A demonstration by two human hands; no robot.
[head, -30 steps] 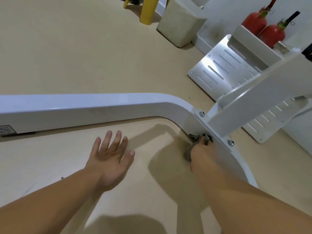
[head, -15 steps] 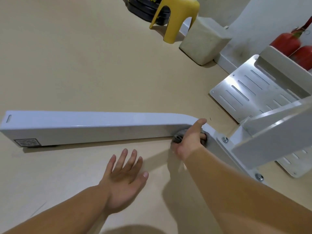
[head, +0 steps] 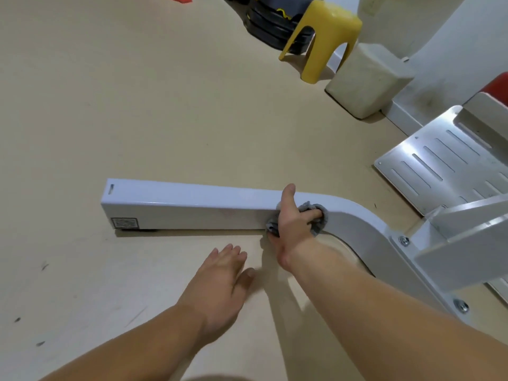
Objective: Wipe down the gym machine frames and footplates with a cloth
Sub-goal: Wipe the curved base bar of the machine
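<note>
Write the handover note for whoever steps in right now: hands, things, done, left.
Right hand grips the grey cloth against the side of the white frame, at the start of its bend, thumb over the top.
Left hand lies flat and open on the floor, holding nothing.
Footplate is to the right, untouched by either hand.
Done: cannot tell from this view.
Left: likely the straight run to the frame's end, then the footplate.
</note>
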